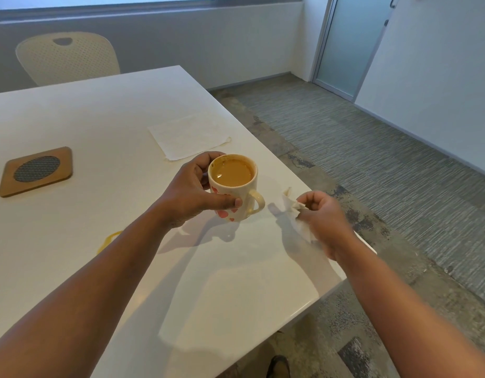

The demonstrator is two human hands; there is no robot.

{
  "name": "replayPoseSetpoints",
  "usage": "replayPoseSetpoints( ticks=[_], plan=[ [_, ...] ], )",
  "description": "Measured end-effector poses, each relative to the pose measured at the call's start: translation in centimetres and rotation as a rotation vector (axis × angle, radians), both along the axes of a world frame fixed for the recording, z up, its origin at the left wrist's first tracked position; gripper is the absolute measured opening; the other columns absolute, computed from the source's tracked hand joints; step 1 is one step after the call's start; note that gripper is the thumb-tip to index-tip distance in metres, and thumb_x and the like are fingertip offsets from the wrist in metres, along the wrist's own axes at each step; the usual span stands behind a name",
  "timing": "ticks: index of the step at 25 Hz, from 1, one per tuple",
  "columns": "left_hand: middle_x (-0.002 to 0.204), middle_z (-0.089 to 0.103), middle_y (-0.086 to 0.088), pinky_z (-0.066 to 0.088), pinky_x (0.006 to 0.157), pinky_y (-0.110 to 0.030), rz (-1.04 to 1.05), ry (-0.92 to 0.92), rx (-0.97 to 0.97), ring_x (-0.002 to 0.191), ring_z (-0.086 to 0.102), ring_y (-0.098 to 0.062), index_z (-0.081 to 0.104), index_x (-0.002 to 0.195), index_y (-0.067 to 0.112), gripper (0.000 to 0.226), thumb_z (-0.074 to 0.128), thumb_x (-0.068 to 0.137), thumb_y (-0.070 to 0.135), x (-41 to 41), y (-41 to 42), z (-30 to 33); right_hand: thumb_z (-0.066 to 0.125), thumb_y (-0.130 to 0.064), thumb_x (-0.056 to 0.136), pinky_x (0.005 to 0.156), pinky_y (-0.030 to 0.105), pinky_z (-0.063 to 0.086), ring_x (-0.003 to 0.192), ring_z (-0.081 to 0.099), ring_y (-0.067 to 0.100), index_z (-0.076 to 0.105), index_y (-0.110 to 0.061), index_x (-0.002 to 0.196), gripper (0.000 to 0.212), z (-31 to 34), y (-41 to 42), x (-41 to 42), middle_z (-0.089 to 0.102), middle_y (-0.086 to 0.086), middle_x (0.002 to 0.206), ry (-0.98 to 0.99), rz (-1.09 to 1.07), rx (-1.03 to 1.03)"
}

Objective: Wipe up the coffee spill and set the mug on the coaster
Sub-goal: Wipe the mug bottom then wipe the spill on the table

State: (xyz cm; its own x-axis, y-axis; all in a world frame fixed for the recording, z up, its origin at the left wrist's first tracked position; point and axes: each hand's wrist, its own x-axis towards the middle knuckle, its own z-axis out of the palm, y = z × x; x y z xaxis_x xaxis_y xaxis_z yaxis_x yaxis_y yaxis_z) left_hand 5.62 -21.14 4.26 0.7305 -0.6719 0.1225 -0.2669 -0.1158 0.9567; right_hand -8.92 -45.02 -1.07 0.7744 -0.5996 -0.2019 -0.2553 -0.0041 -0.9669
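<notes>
**Mug lifted, spill ring exposed: wipe next**

Your white table [80, 113] fills the left and centre of the view. A flat paper napkin [188, 136] lies at 12 o'clock from the mug. The wooden coaster [35, 171] sits well apart at 9 o'clock.

Your left hand [193, 190] is wrapped around the mug [234, 186], which is nearly full of coffee and appears raised off the surface, though the angle makes this uncertain. Your right hand [321, 214], at 3 o'clock, is closed on a crumpled tissue [294, 210].

The coffee spill [109, 241], a thin yellowish arc, lies at 7 o'clock, partly hidden by your left forearm.

The current step is judged to be clearing the mug for wiping. Next, carry the tissue across to the arc; keep the mug level.
</notes>
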Motion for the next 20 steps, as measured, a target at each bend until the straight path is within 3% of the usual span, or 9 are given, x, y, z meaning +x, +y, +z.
replayPoseSetpoints(
  ticks=[5, 8, 11, 15, 20],
  plan=[
    [0.127, 0.068, 0.003, 0.058, 0.099, -0.049, 0.001, -0.002, 0.001, 0.120, 0.065, -0.025, 0.059, 0.131, 0.026, 0.093, 0.095, 0.047, 0.042, -0.2, -0.3, -0.3, 0.053, 0.005, 0.083, 0.055, 0.018, 0.045, 0.075, 0.066, 0.011, 0.074, -0.019, 0.108, 0.041, -0.9, -2.4, 1.4, 0.074, -0.003, 0.090, 0.084, -0.082, -0.434],
    [0.126, 0.068, 0.003, 0.058, 0.099, -0.051, -0.007, 0.003, 0.005, 0.120, 0.065, -0.025, 0.059, 0.132, 0.024, 0.095, 0.097, 0.047, 0.040, -0.1, -0.4, -0.6, 0.058, -0.002, 0.084, 0.064, 0.024, 0.045, 0.085, 0.070, 0.028, 0.078, -0.017, 0.109, 0.035, -1.0, -3.1, 3.4, 0.078, 0.007, 0.094, 0.119, -0.050, -0.642],
    [0.123, 0.070, 0.009, 0.059, 0.098, -0.047, -0.016, 0.010, 0.008, 0.119, 0.065, -0.022, 0.061, 0.128, 0.031, 0.088, 0.098, 0.048, 0.039, 0.1, -0.4, -0.8, 0.060, -0.005, 0.087, 0.075, 0.028, 0.048, 0.095, 0.070, 0.032, 0.079, -0.019, 0.109, 0.032, -1.1, -2.9, 5.7, 0.078, 0.011, 0.106, 0.155, 0.000, -0.664],
    [0.122, 0.070, 0.011, 0.060, 0.096, -0.044, -0.013, 0.016, 0.002, 0.118, 0.066, -0.019, 0.061, 0.126, 0.034, 0.085, 0.098, 0.050, 0.037, 0.5, -0.3, -0.9, 0.051, -0.001, 0.088, 0.078, 0.027, 0.047, 0.097, 0.068, 0.025, 0.079, -0.022, 0.107, 0.039, -1.1, -1.6, 8.4, 0.078, 0.006, 0.107, 0.130, 0.166, -0.653],
    [0.125, 0.069, 0.004, 0.059, 0.098, -0.045, -0.008, 0.007, -0.015, 0.120, 0.065, -0.024, 0.060, 0.130, 0.027, 0.089, 0.097, 0.049, 0.038, 1.0, -0.2, -0.9, 0.054, 0.002, 0.089, 0.072, 0.022, 0.046, 0.083, 0.065, 0.010, 0.080, -0.026, 0.095, 0.038, -0.8, 0.4, 9.1, 0.076, -0.007, 0.092, 0.103, 0.482, -0.619]
  ],
)
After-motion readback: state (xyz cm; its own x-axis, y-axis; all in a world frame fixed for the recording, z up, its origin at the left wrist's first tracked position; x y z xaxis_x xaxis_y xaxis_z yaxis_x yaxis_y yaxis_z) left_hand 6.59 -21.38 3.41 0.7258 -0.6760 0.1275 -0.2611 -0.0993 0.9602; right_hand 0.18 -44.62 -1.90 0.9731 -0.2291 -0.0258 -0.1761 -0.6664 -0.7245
